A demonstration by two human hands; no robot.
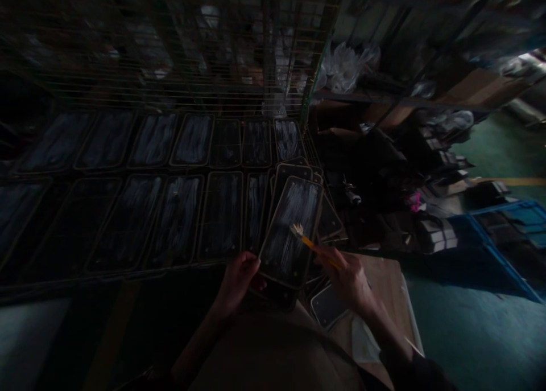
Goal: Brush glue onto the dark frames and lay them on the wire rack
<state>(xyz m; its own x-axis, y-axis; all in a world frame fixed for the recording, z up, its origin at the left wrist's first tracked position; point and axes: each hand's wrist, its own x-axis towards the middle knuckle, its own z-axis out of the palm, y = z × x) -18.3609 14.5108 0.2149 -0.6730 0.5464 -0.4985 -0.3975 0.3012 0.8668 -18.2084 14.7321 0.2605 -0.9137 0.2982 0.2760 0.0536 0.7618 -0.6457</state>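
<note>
Head view: your left hand (241, 277) is partly closed, gripping the lower left edge of a dark, rounded-corner rectangular panel (301, 200) with whitish streaks, the thumb at its rim. Your right hand (347, 274) curls around a slim yellow-handled brush with pale, splayed bristles (306, 241), whose tip is over the panel's middle. That panel lies tilted above other dark rectangular panels (290, 171), just beside two rows of similar streaked dark panels (222, 209) on your left.
</note>
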